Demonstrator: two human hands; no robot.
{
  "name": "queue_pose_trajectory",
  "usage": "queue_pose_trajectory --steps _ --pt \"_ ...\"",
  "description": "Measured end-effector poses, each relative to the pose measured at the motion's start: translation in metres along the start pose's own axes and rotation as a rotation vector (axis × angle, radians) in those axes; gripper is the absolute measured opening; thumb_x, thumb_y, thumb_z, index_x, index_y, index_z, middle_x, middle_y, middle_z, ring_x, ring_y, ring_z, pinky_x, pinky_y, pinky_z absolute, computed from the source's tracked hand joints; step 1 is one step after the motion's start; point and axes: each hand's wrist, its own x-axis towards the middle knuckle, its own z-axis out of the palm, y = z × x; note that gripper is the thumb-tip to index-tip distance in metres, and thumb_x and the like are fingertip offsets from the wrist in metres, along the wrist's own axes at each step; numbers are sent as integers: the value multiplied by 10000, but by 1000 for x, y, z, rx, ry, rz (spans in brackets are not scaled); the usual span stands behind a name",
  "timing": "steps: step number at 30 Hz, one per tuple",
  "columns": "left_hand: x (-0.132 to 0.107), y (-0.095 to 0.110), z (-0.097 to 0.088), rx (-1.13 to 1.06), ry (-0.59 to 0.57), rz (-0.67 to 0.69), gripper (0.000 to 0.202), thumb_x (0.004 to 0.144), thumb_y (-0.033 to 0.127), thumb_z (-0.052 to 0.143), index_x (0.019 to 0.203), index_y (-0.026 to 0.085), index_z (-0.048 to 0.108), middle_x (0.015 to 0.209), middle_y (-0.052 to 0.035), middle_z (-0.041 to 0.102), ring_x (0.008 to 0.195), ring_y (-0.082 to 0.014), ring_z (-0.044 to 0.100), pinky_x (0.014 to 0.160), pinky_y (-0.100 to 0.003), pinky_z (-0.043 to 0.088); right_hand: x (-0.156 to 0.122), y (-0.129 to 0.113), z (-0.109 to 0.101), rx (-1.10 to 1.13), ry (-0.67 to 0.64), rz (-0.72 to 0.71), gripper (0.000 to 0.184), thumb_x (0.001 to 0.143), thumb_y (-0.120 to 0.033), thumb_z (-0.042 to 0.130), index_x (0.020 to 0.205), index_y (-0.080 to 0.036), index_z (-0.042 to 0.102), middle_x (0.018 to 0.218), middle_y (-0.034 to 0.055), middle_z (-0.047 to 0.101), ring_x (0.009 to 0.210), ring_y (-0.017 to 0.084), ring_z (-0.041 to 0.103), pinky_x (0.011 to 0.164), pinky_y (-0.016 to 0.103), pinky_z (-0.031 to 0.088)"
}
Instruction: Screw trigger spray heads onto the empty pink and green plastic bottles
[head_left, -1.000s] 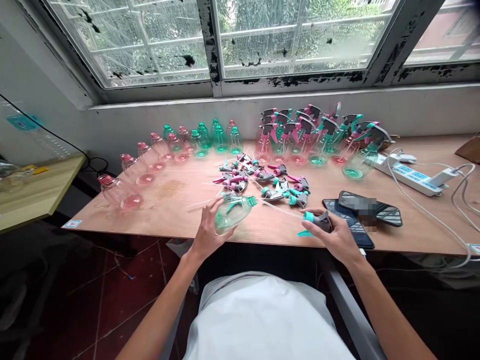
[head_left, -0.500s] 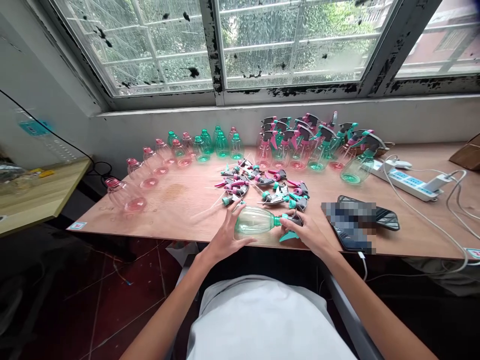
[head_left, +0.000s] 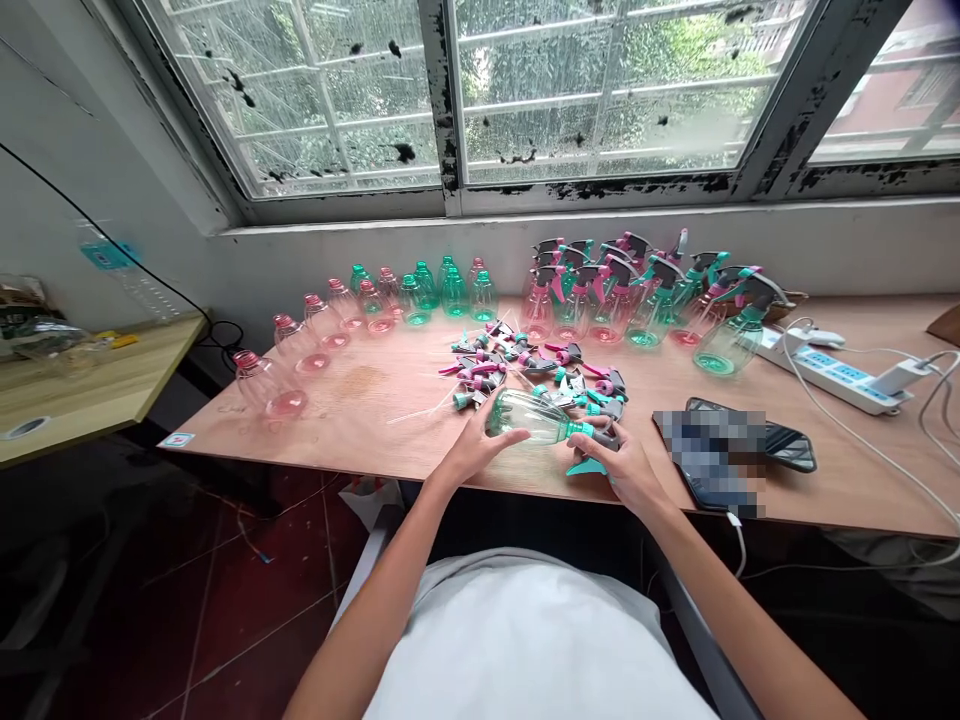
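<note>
My left hand grips the base end of a clear green bottle held on its side just above the wooden table near its front edge. My right hand is closed on a grey and teal spray trigger head, which sits at the bottle's neck. Just beyond the bottle lies a pile of loose trigger heads in pink, teal and grey, with thin dip tubes sticking out.
Capless pink and green bottles stand in a curved row at the back left. Bottles with triggers fitted cluster at the back right. Phones lie right of my hands, a power strip with cables beyond. A side table stands left.
Both hands came together: the trigger head in my right hand moved left to the neck of the bottle, which turned to lie sideways. The camera view shifted slightly.
</note>
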Motion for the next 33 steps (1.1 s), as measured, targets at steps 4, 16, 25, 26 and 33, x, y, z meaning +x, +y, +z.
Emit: queue_pose_trajectory --steps 4,16,25,26,33 --pt "-7 3 3 -36 -1 20 413 978 299 671 1372 206 586 1492 -117 548 1318 -325 568 1096 -581 467 -2 1 1 -13 20 -28 370 789 -437 882 1008 -225 672 711 -16 726 630 192 659 633 311 562" --pt "-15 -5 8 -97 95 -5 367 993 305 652 1337 187 602 1396 -115 613 1190 -287 649 991 -515 558 -7 -4 1 -91 -40 -51 391 754 -448 895 1001 -227 687 713 -25 721 646 217 713 637 329 578" --pt "-14 -3 10 -172 58 25 366 991 303 656 1333 183 605 1398 -116 614 1200 -290 646 998 -520 554 -6 -1 -2 -97 -61 -97 296 876 -350 826 1054 -173 669 729 -39 712 654 181 701 653 331 584" --pt "-14 -4 10 -177 52 25 370 989 303 658 1335 182 604 1399 -116 613 1204 -292 645 1000 -523 553 -6 1 -3 -93 -68 -101 281 890 -337 815 1062 -171 667 732 -39 711 653 179 700 652 329 585" --pt "-17 -3 6 -145 39 12 390 985 299 664 1350 182 592 1413 -117 601 1216 -299 637 1002 -530 550 -4 9 -7 -86 -109 -123 173 955 -280 759 1055 -164 679 768 -38 708 662 172 701 654 326 592"
